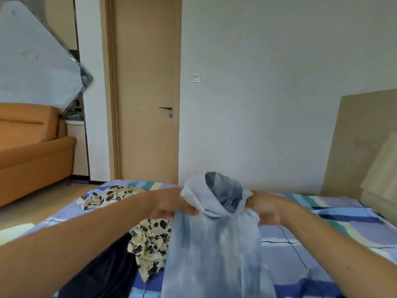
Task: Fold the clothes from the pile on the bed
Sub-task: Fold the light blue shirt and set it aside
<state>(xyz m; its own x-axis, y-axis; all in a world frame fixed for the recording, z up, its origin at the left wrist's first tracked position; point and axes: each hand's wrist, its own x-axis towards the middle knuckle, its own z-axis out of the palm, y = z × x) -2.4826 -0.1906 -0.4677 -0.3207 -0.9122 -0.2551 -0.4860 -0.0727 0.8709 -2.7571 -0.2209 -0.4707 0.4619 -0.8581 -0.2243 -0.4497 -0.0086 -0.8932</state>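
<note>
A pale blue garment [212, 239] hangs in the air over the bed [335, 229], bunched at the top with a darker blue patch showing. My left hand [171, 204] grips its upper left edge and my right hand [264, 206] grips its upper right edge. Both are blurred by motion. Below and left lies a cream garment with black flowers [150, 239] beside a dark navy garment [107, 274]. Another cream flowered piece [107, 195] lies at the bed's far left corner.
The bed has a striped blue, teal and lilac cover. An orange sofa [32, 151] stands at the left, with a closed wooden door [148, 93] behind. A wooden headboard [363, 143] stands at the right.
</note>
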